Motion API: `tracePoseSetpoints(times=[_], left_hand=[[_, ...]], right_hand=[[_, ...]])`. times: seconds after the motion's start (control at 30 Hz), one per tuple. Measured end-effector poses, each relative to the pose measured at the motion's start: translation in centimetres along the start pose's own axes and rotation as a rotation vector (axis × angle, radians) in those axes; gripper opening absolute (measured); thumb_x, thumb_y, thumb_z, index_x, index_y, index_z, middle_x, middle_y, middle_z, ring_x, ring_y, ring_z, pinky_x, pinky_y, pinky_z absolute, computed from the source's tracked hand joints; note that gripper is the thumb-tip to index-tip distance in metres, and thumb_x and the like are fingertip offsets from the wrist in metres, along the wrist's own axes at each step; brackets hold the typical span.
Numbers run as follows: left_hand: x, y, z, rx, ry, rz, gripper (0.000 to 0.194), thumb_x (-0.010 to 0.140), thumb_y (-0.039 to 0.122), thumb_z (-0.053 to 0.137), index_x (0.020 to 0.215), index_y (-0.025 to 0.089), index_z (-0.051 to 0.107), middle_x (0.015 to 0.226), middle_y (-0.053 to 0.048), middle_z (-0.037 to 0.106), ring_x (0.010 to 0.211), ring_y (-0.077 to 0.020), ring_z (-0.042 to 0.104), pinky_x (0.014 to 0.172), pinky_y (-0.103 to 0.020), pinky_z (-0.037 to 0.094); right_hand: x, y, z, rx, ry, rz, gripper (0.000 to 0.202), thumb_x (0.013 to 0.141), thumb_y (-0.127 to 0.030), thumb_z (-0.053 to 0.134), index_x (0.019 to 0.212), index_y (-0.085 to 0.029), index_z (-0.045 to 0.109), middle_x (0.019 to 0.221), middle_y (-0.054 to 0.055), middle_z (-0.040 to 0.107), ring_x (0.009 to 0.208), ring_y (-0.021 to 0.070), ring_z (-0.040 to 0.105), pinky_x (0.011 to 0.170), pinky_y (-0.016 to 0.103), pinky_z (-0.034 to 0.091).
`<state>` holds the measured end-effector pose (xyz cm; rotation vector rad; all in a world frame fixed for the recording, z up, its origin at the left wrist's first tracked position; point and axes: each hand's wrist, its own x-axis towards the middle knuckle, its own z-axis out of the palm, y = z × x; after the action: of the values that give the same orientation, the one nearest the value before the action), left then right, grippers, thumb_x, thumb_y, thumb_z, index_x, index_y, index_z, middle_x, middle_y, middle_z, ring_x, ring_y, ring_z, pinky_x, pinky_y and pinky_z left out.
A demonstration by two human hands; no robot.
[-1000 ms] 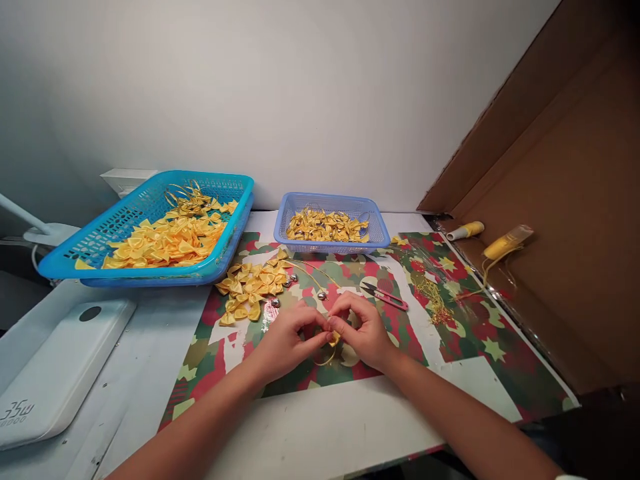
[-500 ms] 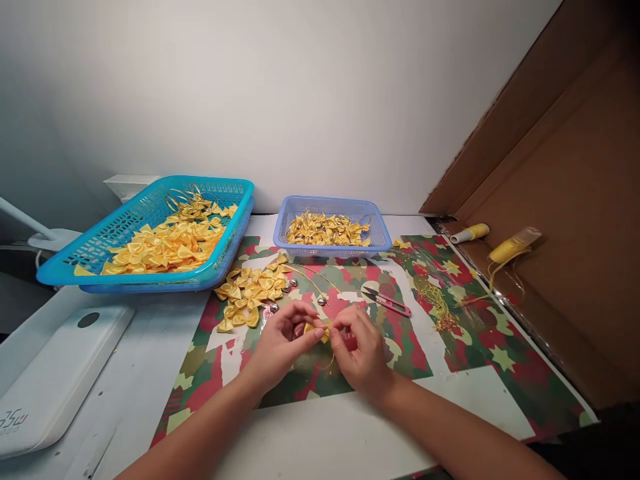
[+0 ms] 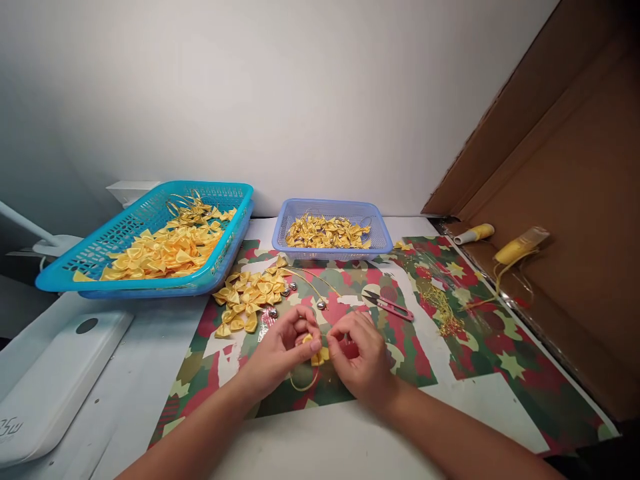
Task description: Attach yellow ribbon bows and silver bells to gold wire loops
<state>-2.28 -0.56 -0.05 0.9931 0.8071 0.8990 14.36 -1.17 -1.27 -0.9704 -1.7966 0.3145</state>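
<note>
A yellow ribbon bow (image 3: 320, 357) is pinched between the thumb and fingers of my left hand (image 3: 285, 345). A loop of gold cord (image 3: 305, 387) hangs below that hand. Just to the right of the bow, my right hand (image 3: 363, 355) is closed in a pinch; whatever its fingertips hold is too small to make out. Beyond my left hand lies a pile of yellow bows (image 3: 253, 293), with small silver bells (image 3: 273, 313) beside it. Another bell (image 3: 321, 305) rests by a length of gold cord. Thread snips (image 3: 390, 307) with pink handles lie beyond my right hand.
A turquoise basket (image 3: 235, 247) of bows stands at the left, and a smaller blue basket (image 3: 330, 253) of corded bows at the back. Gold cord pieces (image 3: 443, 310) and yellow thread spools (image 3: 517, 248) are on the right. A white power bank (image 3: 60, 380) lies left.
My hands have drawn slightly apart, the right one leaving the bow. The bow now sits a little lower, and the cord loop shows below my left hand.
</note>
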Motion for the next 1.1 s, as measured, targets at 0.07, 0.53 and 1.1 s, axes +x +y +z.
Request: tracePoseSetpoints(times=[0.07, 0.53, 1.1], left_hand=[[0.3, -0.1, 0.0, -0.071, 0.096, 0.007, 0.044, 0.069, 0.04, 0.08, 0.089, 0.022, 0.045, 0.074, 0.003, 0.061, 0.063, -0.0092, 0.054, 0.058, -0.019, 0.042], [-0.2, -0.2, 0.4, 0.241, 0.276, 0.055, 0.039, 0.071, 0.036, 0.078, 0.096, 0.021, 0.052, 0.079, -0.003, 0.076, 0.046, -0.0064, 0.044, 0.048, -0.02, 0.036], [-0.9, -0.4, 1.0, 0.467, 0.314, 0.156, 0.026, 0.078, 0.033, 0.069, 0.099, 0.023, 0.058, 0.081, -0.004, 0.077, 0.052, -0.0129, 0.057, 0.047, -0.023, 0.04]], right_hand=[[0.1, 0.0, 0.0, -0.001, -0.009, -0.038, 0.014, 0.08, -0.009, 0.054, 0.074, -0.022, 0.05, 0.063, -0.003, 0.059, 0.059, 0.0132, 0.05, 0.061, 0.031, 0.034], [0.6, 0.4, -0.6, 0.034, -0.075, 0.022, 0.014, 0.08, -0.012, 0.054, 0.071, -0.022, 0.052, 0.062, -0.003, 0.062, 0.055, 0.0128, 0.051, 0.064, 0.034, 0.035], [0.4, 0.8, -0.8, 0.115, -0.165, 0.114, 0.013, 0.081, -0.015, 0.057, 0.071, -0.021, 0.055, 0.063, -0.004, 0.06, 0.055, 0.0112, 0.05, 0.068, 0.033, 0.034]])
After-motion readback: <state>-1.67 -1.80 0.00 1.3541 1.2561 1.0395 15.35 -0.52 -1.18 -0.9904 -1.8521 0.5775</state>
